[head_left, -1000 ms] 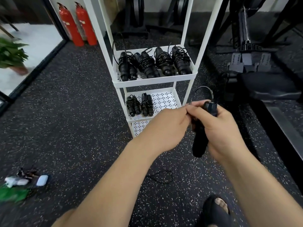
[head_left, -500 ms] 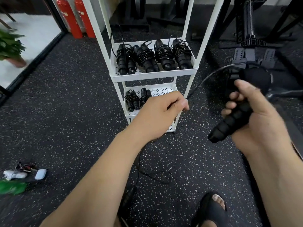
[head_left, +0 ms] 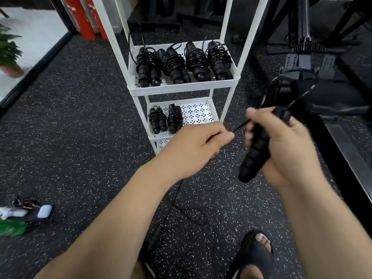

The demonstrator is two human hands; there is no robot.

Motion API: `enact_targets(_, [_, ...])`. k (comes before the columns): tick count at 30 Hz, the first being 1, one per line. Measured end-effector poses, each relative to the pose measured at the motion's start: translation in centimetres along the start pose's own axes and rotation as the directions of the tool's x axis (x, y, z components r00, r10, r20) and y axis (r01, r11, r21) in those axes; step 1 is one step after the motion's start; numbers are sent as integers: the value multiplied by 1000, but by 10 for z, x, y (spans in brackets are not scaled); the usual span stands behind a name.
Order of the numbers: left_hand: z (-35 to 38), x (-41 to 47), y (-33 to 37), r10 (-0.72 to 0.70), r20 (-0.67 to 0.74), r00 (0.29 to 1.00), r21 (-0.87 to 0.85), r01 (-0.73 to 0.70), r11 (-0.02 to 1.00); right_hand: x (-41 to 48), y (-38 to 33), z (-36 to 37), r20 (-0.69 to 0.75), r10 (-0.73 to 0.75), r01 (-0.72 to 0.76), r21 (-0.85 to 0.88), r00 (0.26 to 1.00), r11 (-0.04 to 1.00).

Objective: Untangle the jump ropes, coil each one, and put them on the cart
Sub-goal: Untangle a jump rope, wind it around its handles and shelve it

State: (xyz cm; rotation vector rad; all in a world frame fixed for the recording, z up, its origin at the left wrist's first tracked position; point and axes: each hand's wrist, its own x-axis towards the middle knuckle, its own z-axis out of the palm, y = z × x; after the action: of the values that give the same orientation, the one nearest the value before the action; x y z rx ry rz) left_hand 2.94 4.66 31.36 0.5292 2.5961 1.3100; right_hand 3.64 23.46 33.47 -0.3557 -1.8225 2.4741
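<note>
My right hand [head_left: 285, 148] grips a black ribbed jump rope handle [head_left: 255, 156], tilted with its lower end toward me. A loop of its thin black cord [head_left: 269, 91] arcs above that hand. My left hand [head_left: 193, 150] pinches the same cord just left of the handle. The cord trails down to the floor in a loose curl [head_left: 193, 214], ending at the second handle [head_left: 155, 236] near my foot. The white cart [head_left: 181, 87] stands ahead, with several coiled ropes [head_left: 181, 63] on its upper shelf and two coiled ropes [head_left: 165, 120] on the lower one.
Black gym equipment [head_left: 314, 57] and a dark bench fill the right side. Two red fire extinguishers [head_left: 86, 19] stand at the back left, a potted plant [head_left: 8, 51] beside a doorway. Small items [head_left: 26, 210] lie on the speckled floor at left. My sandalled foot [head_left: 255, 250] is below.
My right hand swung out to the right with the handle, then came back toward the left hand. My left hand kept pinching the cord; a cord loop now arcs above the handle.
</note>
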Motion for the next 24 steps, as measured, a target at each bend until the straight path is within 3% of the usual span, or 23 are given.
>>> enact_targets(5, [-8, 0, -7, -27, -34, 999, -6, 27, 1000, 20, -13, -31, -150, 29, 8, 239, 988, 971])
enact_targets(9, [-9, 3, -7, 20, -128, 992, -16, -22, 1000, 11, -11, -36, -125, 104, -68, 267, 987, 961])
enact_targets(13, [-4, 4, -3, 64, -173, 983, -8, -66, 998, -8, 3, -19, 8, 152, -152, 84, 988, 985])
enact_targets(16, [-2, 4, -1, 112, -166, 980, 3, -113, 994, -18, 16, -7, 17, 106, -105, -63, 994, 993])
enact_targets(24, [0, 0, -1, 94, -56, 994, 29, -92, 995, -15, 11, 1, 64, 2, 11, -193, 998, 981])
